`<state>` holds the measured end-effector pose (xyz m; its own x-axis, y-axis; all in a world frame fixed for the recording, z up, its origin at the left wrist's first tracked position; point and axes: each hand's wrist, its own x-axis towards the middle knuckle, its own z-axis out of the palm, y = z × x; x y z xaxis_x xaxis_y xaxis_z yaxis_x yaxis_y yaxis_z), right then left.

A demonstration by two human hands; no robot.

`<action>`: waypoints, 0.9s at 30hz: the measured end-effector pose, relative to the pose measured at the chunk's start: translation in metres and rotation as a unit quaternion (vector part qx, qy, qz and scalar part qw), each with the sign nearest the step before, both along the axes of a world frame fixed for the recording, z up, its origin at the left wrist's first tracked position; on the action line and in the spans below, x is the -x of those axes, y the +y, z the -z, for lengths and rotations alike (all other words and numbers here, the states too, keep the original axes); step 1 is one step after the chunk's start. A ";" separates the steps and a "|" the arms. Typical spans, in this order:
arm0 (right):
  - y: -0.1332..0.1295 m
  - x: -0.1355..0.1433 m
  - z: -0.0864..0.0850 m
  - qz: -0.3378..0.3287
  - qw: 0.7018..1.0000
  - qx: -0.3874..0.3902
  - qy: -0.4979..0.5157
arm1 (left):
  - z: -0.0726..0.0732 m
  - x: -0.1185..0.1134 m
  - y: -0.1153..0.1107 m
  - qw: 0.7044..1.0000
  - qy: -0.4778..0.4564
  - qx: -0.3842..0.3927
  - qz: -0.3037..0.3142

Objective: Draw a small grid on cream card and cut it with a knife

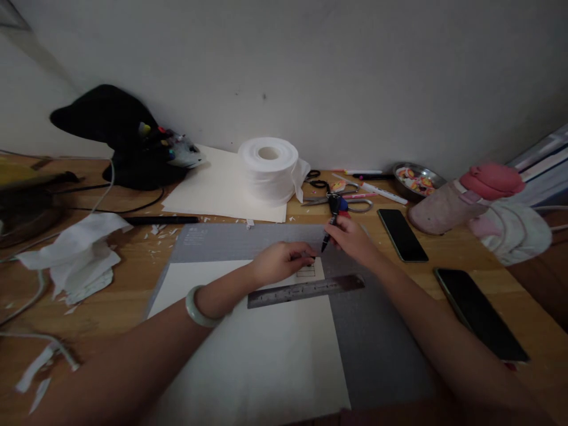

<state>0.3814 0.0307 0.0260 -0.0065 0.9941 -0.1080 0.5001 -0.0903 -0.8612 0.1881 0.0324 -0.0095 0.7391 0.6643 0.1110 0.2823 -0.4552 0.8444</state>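
My right hand (pixel 350 238) grips a black pen (pixel 326 241), its tip pointing down near the upper right corner of a large white sheet of paper (pixel 266 361). Close beside it, my left hand (pixel 284 260) is closed in a pinch above the same corner. A small dark thing shows at its fingertips, too small to name. Below the left hand, a few ruled lines (pixel 306 273) are drawn on the paper. A metal ruler (pixel 306 290) lies across the sheet just under them, its right end reaching past the paper onto a grey cutting mat (pixel 377 349).
Behind the mat are a toilet paper roll (pixel 268 174) on cream sheets (pixel 208 189), scissors (pixel 359 205) and markers. To the right lie two phones (pixel 403 235), a pink-lidded bottle (pixel 461 201) and a metal bowl (pixel 417 180). Crumpled tissue (pixel 84 251), scraps and cables occupy the left.
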 end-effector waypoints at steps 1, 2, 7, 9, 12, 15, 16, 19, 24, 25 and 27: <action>0.006 0.004 -0.002 -0.025 0.999 -0.010 -0.025 | 0.000 0.000 0.000 1.000 0.000 -0.002 -0.003; 0.013 0.008 -0.002 -0.053 0.998 -0.015 -0.042 | 0.001 0.000 0.000 1.000 -0.001 -0.005 -0.006; 0.031 0.028 0.006 -0.165 0.983 -0.014 -0.077 | 0.002 0.000 0.000 1.000 -0.014 -0.022 -0.005; 0.032 0.031 0.011 -0.195 0.978 -0.013 -0.075 | 0.002 0.000 0.000 1.000 -0.014 -0.019 -0.004; 0.028 0.030 0.016 -0.212 0.975 -0.006 -0.062 | 0.000 0.000 0.000 1.000 -0.003 -0.010 -0.010; 0.026 0.029 0.016 -0.202 0.978 -0.001 -0.057 | 0.000 -0.001 0.000 1.000 0.003 -0.006 -0.013; 0.025 0.029 0.016 -0.198 0.979 0.002 -0.057 | 0.001 -0.001 0.000 1.000 0.004 -0.007 -0.013; 0.026 0.030 0.014 -0.203 0.978 0.007 -0.057 | 0.003 -0.001 0.000 1.000 -0.008 -0.010 -0.008; 0.030 0.031 0.016 -0.231 0.971 -0.001 -0.058 | 0.005 -0.001 0.001 1.000 -0.019 -0.020 -0.006; 0.030 0.031 0.017 -0.227 0.972 -0.004 -0.065 | 0.005 -0.001 0.001 1.000 -0.017 -0.023 -0.005; 0.031 0.031 0.018 -0.225 0.972 -0.005 -0.069 | 0.004 -0.001 0.001 1.000 -0.016 -0.026 -0.004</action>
